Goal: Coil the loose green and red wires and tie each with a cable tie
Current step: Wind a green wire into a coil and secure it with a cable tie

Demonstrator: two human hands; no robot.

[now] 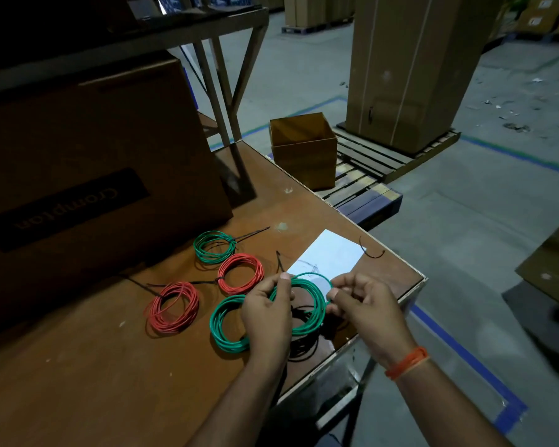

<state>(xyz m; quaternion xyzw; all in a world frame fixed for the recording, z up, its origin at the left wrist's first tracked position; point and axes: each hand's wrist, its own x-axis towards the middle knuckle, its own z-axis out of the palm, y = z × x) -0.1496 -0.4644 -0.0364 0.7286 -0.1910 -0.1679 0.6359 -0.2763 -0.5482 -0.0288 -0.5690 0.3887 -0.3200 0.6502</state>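
- Green coil [307,304] held up just above the surface [94,382], near its right front corner, over a white sheet of paper [328,253].
- Left hand [267,312] clamped on the left side of the coil, thumb on top, fingers curled round the turns.
- Right hand [365,306] pinching the right side of the same coil with thumb and forefinger.
- No cable tie visible round this coil yet; probably still the step of holding the loops together before tying.
- Risk: turns springing apart if one hand lets go to fetch a tie, because nothing binds them.
- Risk: loops slipping over the edge, since the coil hangs close to the corner.
- Black ties [300,346] lying in a heap under the hands; easy to catch two at once, or to drag the heap off.
- Second green coil [228,324] resting just beside the left hand, partly hidden; possible tangling with the held one.
- Other coils, two red [171,308] [241,274] and one green [214,246], lying apart to the left, ties on them.
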